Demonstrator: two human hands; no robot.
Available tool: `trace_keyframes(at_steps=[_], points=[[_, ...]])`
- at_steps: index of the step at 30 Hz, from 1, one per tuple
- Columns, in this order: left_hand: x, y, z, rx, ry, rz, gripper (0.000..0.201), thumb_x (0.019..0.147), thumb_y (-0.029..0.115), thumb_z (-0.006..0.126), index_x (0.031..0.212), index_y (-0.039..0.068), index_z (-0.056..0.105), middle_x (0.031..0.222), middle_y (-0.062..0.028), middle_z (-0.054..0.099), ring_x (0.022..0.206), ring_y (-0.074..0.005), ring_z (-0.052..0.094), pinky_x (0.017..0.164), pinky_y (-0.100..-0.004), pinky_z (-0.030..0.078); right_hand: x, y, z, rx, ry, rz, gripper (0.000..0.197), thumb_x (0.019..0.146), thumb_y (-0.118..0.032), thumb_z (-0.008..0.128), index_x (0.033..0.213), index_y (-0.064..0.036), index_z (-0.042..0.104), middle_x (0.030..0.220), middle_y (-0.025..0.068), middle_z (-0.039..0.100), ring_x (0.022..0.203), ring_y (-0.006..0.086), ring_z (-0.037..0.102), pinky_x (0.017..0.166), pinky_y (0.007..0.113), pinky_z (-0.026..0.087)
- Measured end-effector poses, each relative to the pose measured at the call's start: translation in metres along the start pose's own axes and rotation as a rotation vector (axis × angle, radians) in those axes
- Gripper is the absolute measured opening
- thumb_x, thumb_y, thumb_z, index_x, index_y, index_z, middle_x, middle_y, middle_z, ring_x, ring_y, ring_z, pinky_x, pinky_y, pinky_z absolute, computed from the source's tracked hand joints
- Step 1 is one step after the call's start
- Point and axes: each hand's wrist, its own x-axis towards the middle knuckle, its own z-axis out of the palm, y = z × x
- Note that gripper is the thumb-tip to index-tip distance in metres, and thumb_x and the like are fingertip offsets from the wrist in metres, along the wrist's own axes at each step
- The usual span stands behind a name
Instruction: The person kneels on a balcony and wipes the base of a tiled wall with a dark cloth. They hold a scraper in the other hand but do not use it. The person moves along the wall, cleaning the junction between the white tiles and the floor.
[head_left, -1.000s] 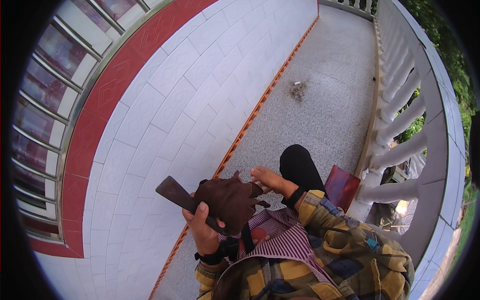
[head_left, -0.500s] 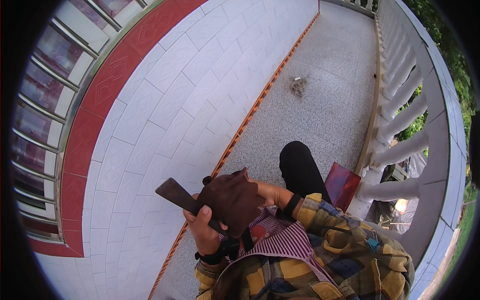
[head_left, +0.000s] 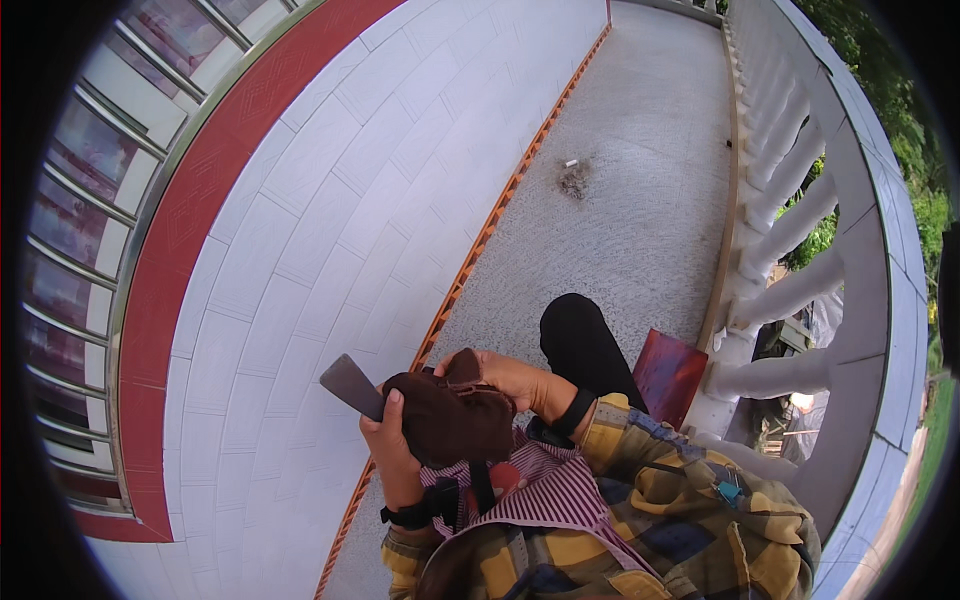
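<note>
My left hand (head_left: 393, 448) is closed round a dark grey flat bar (head_left: 352, 386) with a rounded-off end, which sticks out up and to the left. A soft dark brown cloth piece (head_left: 440, 425), perhaps a pouch, is bunched beside the bar, against the fingers of that hand. My right hand (head_left: 515, 378) comes from the right with its fingers closed on the cloth's upper edge, where a fold stands up. The far end of the bar is hidden behind the cloth and my left hand. A striped apron (head_left: 560, 475) lies beneath both hands.
My dark-trousered knee (head_left: 588, 335) rises just beyond my right hand. A red-brown board (head_left: 670, 372) stands by the white balustrade (head_left: 775, 375) on the right. White wall tiles (head_left: 290, 350) run along the left. A small debris pile (head_left: 573, 182) lies on the speckled floor.
The brown cloth has turned and sunk a little, and its upper edge is now folded. My right hand's fingers have come into sight on that edge. The whole view has shifted slightly.
</note>
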Motion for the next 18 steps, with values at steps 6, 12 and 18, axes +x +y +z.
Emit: trace_keyframes(at_steps=[6,12,18], points=[[0.045,-0.007,0.005,0.036,0.101,0.078,0.029,0.101,0.021,0.054,0.111,-0.006,0.060,0.098,-0.0178,0.069,0.039,-0.0144,0.052,0.035,-0.0244,0.038,0.026,-0.024,-0.045,0.251,0.080,-0.156,0.032,0.091,-0.022,0.071,0.116,-0.0020,0.065,0.108,0.0096,0.070,0.094,0.0165,0.069,0.082,0.030,0.058],[0.136,-0.055,0.042,0.157,0.003,-0.081,0.025,0.099,0.016,0.055,0.111,-0.006,0.059,0.092,-0.0169,0.069,0.039,-0.0151,0.052,0.036,-0.0253,0.040,0.043,-0.072,-0.120,0.378,0.434,-0.122,0.031,0.095,-0.022,0.065,0.118,-0.0005,0.064,0.113,0.0119,0.069,0.098,0.0199,0.069,0.086,0.034,0.058],[0.241,-0.144,0.114,0.243,-0.270,-0.339,0.022,0.098,0.013,0.060,0.109,-0.005,0.067,0.084,-0.0082,0.066,0.046,-0.0126,0.054,0.043,-0.0260,0.042,0.048,-0.069,-0.192,0.517,0.933,-0.208,0.034,0.094,-0.018,0.064,0.125,-0.0062,0.053,0.119,0.0118,0.064,0.106,0.0224,0.066,0.090,0.037,0.056]])
